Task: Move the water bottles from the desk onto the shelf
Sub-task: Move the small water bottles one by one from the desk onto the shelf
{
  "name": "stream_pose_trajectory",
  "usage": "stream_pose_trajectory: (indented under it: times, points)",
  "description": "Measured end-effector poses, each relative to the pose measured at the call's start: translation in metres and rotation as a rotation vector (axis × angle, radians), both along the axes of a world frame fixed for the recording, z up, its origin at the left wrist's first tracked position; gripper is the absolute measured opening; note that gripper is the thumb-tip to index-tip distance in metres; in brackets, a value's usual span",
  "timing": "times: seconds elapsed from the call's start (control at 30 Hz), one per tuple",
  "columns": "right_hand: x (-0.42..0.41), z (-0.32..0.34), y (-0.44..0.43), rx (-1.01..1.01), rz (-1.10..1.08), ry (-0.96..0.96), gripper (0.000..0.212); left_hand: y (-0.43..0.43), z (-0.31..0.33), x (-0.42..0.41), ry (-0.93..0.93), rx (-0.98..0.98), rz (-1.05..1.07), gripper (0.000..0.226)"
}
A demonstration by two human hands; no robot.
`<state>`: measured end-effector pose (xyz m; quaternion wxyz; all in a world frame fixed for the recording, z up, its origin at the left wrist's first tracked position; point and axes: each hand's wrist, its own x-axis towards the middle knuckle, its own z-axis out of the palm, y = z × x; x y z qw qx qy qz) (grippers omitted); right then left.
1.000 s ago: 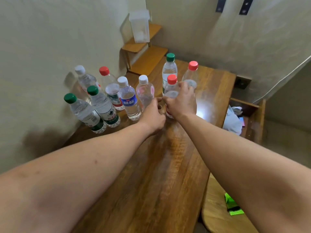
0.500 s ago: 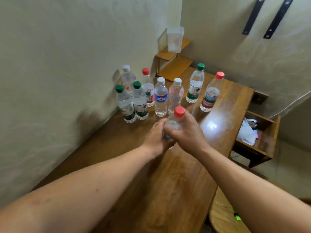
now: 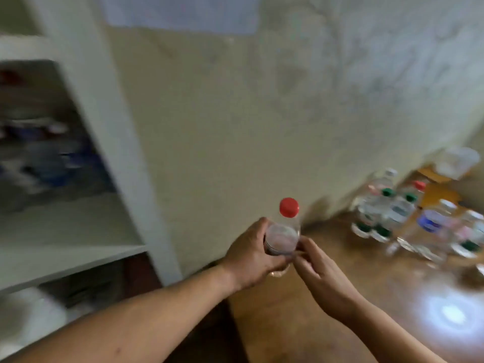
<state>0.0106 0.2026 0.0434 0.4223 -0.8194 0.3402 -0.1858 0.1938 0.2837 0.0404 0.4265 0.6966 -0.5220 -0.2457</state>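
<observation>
A clear water bottle with a red cap (image 3: 284, 231) is upright in the air above the left end of the wooden desk (image 3: 327, 297). My left hand (image 3: 251, 254) grips its body from the left. My right hand (image 3: 318, 268) is beside it on the right, its straight fingertips touching the bottle's lower part. Several more bottles (image 3: 408, 218) with green, red and white caps stand blurred on the desk at the right, by the wall. A white shelf unit (image 3: 78, 260) fills the left of the view.
The shelf's upright post (image 3: 123, 153) stands between the shelf boards and the beige wall. Blurred dark and blue items sit on an upper shelf board (image 3: 49, 163). A small wooden rack with a clear container (image 3: 455, 161) stands at the desk's far right.
The view has swung left from the desk towards the shelf. The red-capped bottle has moved left with it, now gripped by my left hand, and my right hand has loosened to fingertip touch.
</observation>
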Motion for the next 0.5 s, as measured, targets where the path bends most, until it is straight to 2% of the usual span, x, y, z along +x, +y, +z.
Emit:
stream_pose_trajectory:
  times: [0.17, 0.33, 0.5]
  points:
    - [0.135, 0.014, 0.105, -0.049, 0.295, 0.100, 0.047, 0.144, 0.027, 0.108, -0.040, -0.007, 0.187, 0.056]
    - [0.263, 0.016, 0.191, -0.083, 0.436, 0.011, 0.040, 0.249, 0.047, 0.193, -0.145, -0.042, 0.455, 0.052]
    - [0.373, 0.022, 0.233, -0.110, 0.494, 0.012, 0.038, 0.293, 0.035, 0.270, -0.141, -0.085, 0.694, 0.061]
